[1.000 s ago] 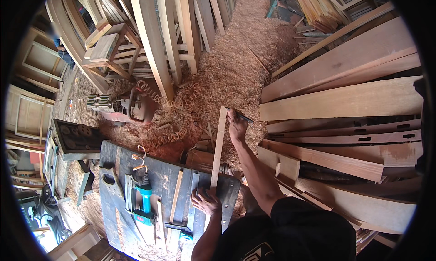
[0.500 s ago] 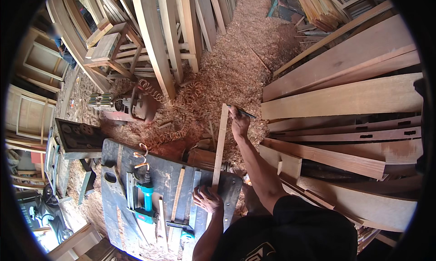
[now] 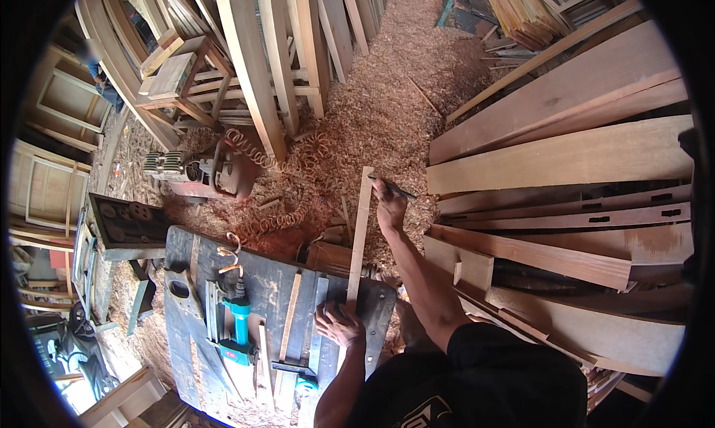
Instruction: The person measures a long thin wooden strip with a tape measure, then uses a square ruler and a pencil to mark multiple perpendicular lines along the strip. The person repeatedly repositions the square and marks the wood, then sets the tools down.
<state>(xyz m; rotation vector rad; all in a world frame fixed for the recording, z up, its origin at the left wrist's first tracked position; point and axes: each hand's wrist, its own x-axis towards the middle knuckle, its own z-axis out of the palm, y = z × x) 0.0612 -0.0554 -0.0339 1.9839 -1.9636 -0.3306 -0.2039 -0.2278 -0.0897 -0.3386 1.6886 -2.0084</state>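
A long, pale wooden strip [image 3: 360, 238] reaches from the bench [image 3: 257, 268] out past its far edge. Over its near part my left hand [image 3: 340, 326] is closed, its fingers bent across the wood. At the strip's far end my right hand [image 3: 389, 207] pinches a dark, slim pencil [image 3: 402, 192], its tip at the strip's upper face. Left of my left hand lie a try square [image 3: 293, 368], thin wood strips [image 3: 289, 320] and a teal power tool [image 3: 240, 322]. A handsaw [image 3: 182, 292] rests at the bench's left side.
Wide planks [image 3: 558, 160] are stacked at the right, and tall boards [image 3: 249, 63] lean at the back. A red air compressor [image 3: 231, 171] with a coiled hose [image 3: 283, 219] stands beyond the bench. Shavings [image 3: 395, 78] cover the floor. Another person [image 3: 104, 81] is at far left.
My right hand has moved slightly left and nearer, bringing the pencil's tip over the strip's end. My left hand stays on the strip.
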